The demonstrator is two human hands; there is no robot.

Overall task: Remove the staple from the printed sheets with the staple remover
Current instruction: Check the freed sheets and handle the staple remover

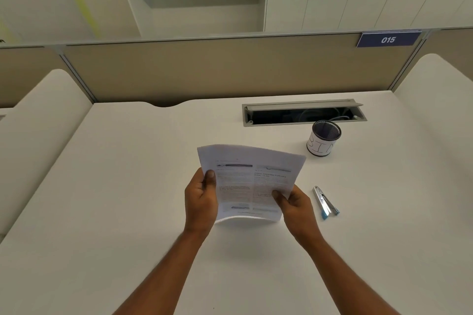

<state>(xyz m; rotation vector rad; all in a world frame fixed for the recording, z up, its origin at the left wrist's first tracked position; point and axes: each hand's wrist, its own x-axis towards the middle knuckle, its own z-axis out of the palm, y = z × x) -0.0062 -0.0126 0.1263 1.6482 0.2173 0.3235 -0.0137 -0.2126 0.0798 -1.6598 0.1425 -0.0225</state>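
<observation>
The printed sheets [249, 181] are held up above the white desk, slightly curved, text facing me. My left hand [201, 199] grips their left edge with the thumb on top. My right hand [294, 203] pinches the lower right edge. The staple is too small to make out. The staple remover [325, 202], a silver metal tool with blue tips, lies on the desk just right of my right hand, untouched.
A black mesh cup [323, 138] with a white label reading BIN stands behind the staple remover. An open cable tray [303, 112] is set into the desk [128, 186] at the back right. A beige partition [230, 69] closes off the far edge.
</observation>
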